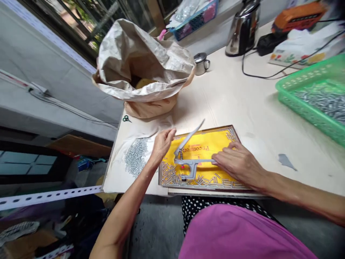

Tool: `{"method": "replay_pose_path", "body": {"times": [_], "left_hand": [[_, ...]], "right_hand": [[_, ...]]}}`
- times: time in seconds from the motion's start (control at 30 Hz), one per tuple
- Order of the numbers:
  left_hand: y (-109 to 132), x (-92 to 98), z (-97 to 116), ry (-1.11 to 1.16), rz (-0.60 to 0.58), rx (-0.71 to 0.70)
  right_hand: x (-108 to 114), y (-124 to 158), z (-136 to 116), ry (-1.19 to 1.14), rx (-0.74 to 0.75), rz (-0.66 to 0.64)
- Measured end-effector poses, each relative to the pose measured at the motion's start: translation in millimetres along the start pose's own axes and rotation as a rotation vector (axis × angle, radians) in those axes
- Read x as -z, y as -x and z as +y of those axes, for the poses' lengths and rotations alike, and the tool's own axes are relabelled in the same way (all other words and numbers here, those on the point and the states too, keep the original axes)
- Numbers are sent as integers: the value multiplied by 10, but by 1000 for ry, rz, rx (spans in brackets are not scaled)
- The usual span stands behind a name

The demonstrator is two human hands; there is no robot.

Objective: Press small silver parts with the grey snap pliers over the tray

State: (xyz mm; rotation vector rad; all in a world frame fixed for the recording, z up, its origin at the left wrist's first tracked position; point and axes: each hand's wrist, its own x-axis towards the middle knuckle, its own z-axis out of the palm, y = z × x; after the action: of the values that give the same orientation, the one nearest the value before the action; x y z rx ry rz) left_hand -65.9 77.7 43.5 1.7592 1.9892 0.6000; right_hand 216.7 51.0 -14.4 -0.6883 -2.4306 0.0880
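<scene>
My right hand (233, 158) is closed on one grey handle of the snap-fastener pliers (192, 163), over the right part of a shallow tray (237, 135). The pliers stand open, their other handle slanting up toward the sacks, with a spring and a red tip near the jaw. My left hand (163, 142) is pinched shut at the tray's left edge, apart from the pliers; what its fingers hold, if anything, is hidden. Yellow printed lining (207, 140) covers the tray's bottom, and small metal pins (172, 176) lie along its front and left sides.
A pile of small metal pieces (136, 156) lies left of the tray. Behind stands a large open sack (151, 104), with green-handled scissors (126, 118) nearby. On the right are a green basket (296, 108) of metal pieces and a grey scrap (286, 161). A kettle (242, 32) and metal mug (201, 64) stand farther back.
</scene>
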Motion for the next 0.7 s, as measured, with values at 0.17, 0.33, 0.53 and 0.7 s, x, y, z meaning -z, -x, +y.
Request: {"method": "replay_pose_path", "body": {"times": [0.17,0.33,0.53,0.7], "left_hand": [[25,462,-866,-507,263,287],[19,509,-1317,-709,91,189],[-190,430,-1424,-793,-65,46],[-322,446,-1520,-862,-187,-76]], "right_hand": [[-39,210,25,-154,-120,-40],[-169,318,34,-177,-245,-44],[-224,342,47,-148,-297,-135],[-218,322,41,-84,-286,-198]]}}
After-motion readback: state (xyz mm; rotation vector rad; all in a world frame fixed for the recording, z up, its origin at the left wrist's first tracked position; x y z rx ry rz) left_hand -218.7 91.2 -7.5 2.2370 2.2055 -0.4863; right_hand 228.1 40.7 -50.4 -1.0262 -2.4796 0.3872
